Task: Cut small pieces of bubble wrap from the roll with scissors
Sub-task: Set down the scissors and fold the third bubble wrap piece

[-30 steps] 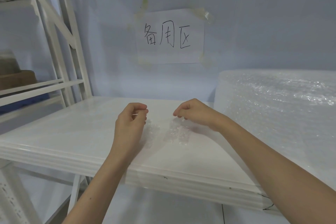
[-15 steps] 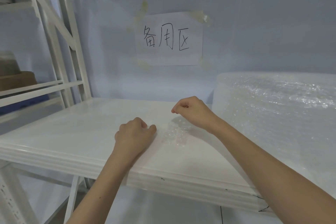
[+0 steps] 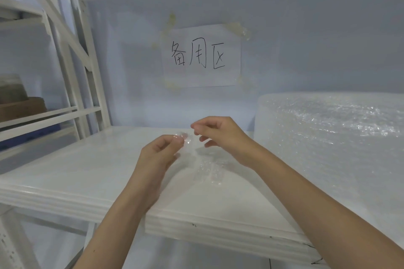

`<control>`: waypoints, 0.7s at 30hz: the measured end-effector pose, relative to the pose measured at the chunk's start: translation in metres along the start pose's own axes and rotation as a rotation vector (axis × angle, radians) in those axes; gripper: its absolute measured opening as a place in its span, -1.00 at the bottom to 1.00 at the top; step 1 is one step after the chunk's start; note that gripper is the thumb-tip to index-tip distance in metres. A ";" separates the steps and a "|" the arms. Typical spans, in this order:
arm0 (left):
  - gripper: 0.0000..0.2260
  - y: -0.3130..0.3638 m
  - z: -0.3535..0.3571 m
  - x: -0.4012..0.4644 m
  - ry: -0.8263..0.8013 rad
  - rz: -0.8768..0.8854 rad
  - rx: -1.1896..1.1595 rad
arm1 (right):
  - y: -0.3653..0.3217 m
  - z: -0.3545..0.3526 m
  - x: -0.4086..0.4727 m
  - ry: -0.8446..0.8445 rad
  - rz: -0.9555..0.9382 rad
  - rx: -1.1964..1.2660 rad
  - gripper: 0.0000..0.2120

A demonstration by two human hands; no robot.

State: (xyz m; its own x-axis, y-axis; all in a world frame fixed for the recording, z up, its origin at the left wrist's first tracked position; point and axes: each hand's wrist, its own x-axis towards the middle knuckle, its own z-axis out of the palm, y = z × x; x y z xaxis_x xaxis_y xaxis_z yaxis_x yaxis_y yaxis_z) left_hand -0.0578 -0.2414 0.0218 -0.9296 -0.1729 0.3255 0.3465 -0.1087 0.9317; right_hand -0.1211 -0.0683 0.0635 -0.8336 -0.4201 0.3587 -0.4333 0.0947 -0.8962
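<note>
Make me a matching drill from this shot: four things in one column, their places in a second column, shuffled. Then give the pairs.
Things:
1. paper sign
2. bubble wrap roll
3. small bubble wrap piece
4. cardboard box

Places:
A. pinched at the left hand fingertips, with the right hand close beside it
B. taped to the wall behind the white shelf
C. on the neighbouring rack, far left
D. at the right end of the white shelf

Pairs: 1-B, 2-D, 3-A, 4-C
</note>
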 end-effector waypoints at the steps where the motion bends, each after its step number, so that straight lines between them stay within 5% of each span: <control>1: -0.90 0.001 0.002 -0.001 -0.004 -0.005 -0.026 | -0.001 0.001 -0.001 -0.019 -0.012 0.015 -0.83; 7: -0.80 0.002 0.006 0.000 -0.014 -0.051 -0.109 | -0.006 0.003 -0.004 -0.089 -0.016 0.077 -0.82; 21: -0.95 0.001 0.007 -0.004 -0.049 -0.056 -0.099 | -0.009 0.005 -0.007 -0.094 0.021 0.046 -0.83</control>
State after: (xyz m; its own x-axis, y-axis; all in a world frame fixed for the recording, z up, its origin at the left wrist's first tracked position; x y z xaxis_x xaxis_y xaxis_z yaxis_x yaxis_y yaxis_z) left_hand -0.0544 -0.2339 0.0221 -0.9521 -0.1159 0.2830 0.3021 -0.2137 0.9290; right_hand -0.1093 -0.0711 0.0677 -0.8056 -0.5017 0.3152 -0.3978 0.0637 -0.9153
